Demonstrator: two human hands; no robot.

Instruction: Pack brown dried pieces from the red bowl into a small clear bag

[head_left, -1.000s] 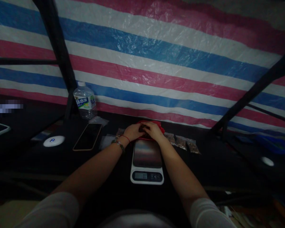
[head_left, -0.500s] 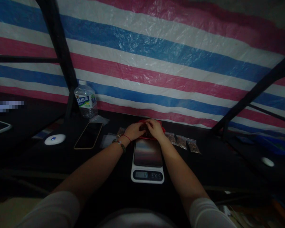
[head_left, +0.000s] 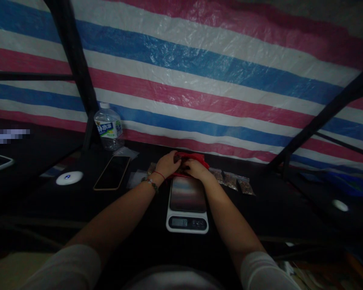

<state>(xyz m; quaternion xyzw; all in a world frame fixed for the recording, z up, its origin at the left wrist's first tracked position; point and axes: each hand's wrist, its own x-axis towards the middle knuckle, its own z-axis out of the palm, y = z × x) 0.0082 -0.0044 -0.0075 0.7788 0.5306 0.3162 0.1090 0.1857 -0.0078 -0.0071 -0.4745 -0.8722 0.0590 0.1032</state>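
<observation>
Behind the kitchen scale lies a red plastic bag (head_left: pixel 201 158), with dark brown loose stuff showing in its opening. My left hand (head_left: pixel 167 164) is closed at the bag's left edge, thumb and fingers curled. Over the opening, my right hand (head_left: pixel 197 168) has bent fingers down in the brown stuff; its fingertips are hidden. Between my forearms stands the white digital scale (head_left: pixel 187 223), its dark plate bare at the front and its display lit. Several small clear packets of brown bits (head_left: pixel 230 181) lie right of my right wrist. Another packet (head_left: pixel 151 167) is partly behind my left wrist.
Flat clear bags (head_left: pixel 135 179) lie left of my left wrist. Farther left are a dark-screened phone (head_left: pixel 112 173), a white oval device (head_left: pixel 69 178) and a large clear bottle (head_left: pixel 109 127). A striped plastic sheet (head_left: pixel 193 104) and black metal posts (head_left: pixel 75 52) stand behind.
My hands have drawn slightly apart over the red bag, and more of the bag shows between and behind them. The right fingers have dipped lower. The scale and packets stay put.
</observation>
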